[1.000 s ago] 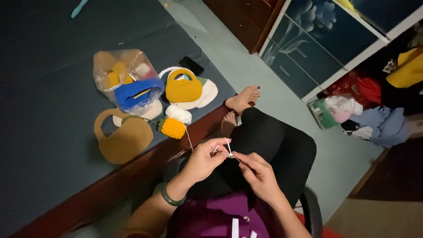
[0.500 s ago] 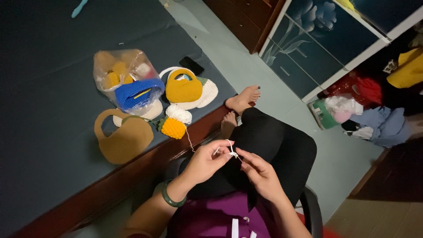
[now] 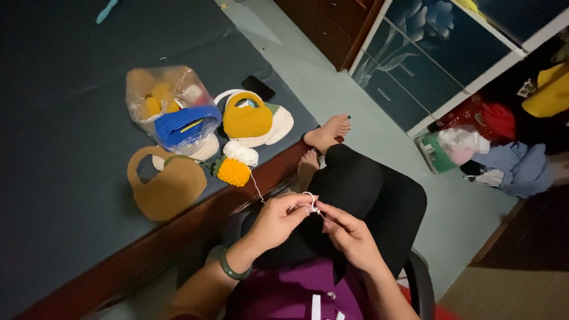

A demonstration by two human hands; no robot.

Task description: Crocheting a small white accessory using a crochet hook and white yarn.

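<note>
My left hand (image 3: 277, 220) and my right hand (image 3: 349, 234) meet over my lap, both pinching a small white crochet piece (image 3: 310, 203). A thin white yarn strand (image 3: 258, 188) runs from it up to a white yarn ball (image 3: 240, 152) beside a small yellow crocheted pineapple (image 3: 233, 172) at the bed's edge. A crochet hook seems to be in my right hand but is too small to make out. A green bangle (image 3: 231, 269) circles my left wrist.
On the dark bed (image 3: 65, 101) lie a tan crocheted bag (image 3: 167, 189), a yellow crocheted bag (image 3: 248, 120), a blue one in a clear plastic bag (image 3: 172, 109) and a black phone (image 3: 258, 87). Wooden bed frame (image 3: 178, 228), teal floor, clothes pile (image 3: 504, 148) at right.
Both hands made small movements on the white piece and stayed together over the lap. Nothing on the bed moved.
</note>
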